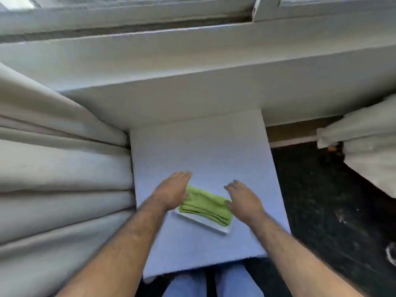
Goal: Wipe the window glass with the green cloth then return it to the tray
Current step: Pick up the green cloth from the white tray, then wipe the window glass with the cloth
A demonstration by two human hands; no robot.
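Green folded terry cloth (205, 205) lies on a flat white rectangular tray (222, 228), which sits toward the near half of a pale blue-white desk (199, 146). From the head view, the person's left hand (173, 192) is spread flat with fingers straight, its palm side over the cloth's left end; whether it presses the fabric cannot be told. The right hand (243, 199) hovers at the cloth's right end, fingers loosely parted and slightly curled, its grip wide and holding nothing. Pale grey pleated curtains (60, 168) hang just beside the desk on the left. A white window sill (192, 67) runs across above, with the window frame (265, 7) beyond it. Blue trousers (188, 284) show below the desk edge
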